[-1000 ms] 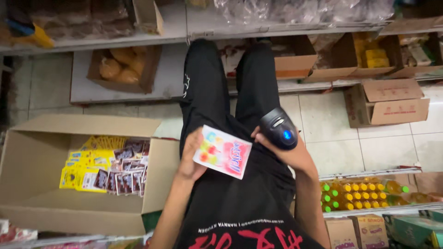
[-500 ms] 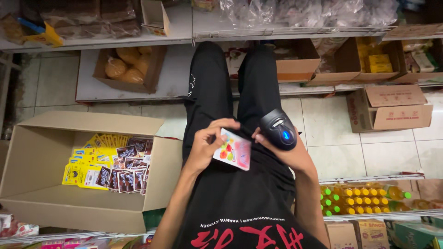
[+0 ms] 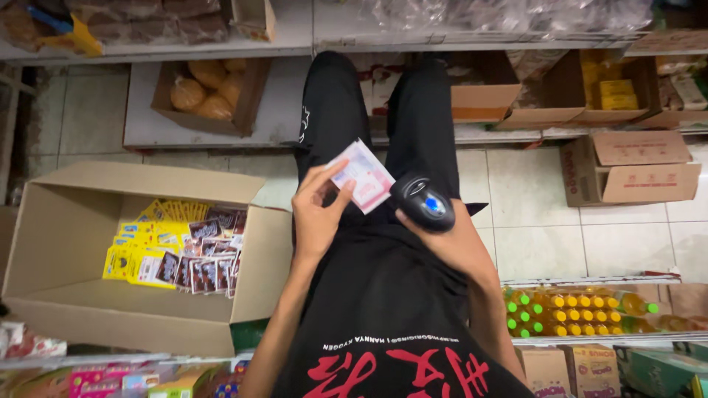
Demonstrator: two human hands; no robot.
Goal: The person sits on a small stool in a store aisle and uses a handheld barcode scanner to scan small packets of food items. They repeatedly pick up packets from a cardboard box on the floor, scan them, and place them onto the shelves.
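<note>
Packet: a small flat pink-and-white packet [image 3: 363,175], tilted, held in front of the person's black-trousered legs, above the tiled floor [image 3: 546,214].
Left hand: the left hand [image 3: 318,214] pinches the packet's lower left edge between thumb and fingertips.
Right hand: the right hand [image 3: 435,232] is wrapped around a black handheld scanner [image 3: 422,202] with a blue-lit spot; its head sits just beside the packet's right edge.
Box at left: an open cardboard box [image 3: 88,309] on the floor, with yellow and dark sachets [image 3: 177,250] lying flat inside.
Ahead: low shelves [image 3: 214,136] with a carton of round orange-brown bagged goods [image 3: 210,88] and more open cartons [image 3: 634,169] to the right.
Lower right: a row of yellow bottles [image 3: 582,309] with coloured caps.
Hard to make out: the right hand's fingers are hidden under the scanner; the packet's print is blurred; goods along the bottom edge are cut off.
</note>
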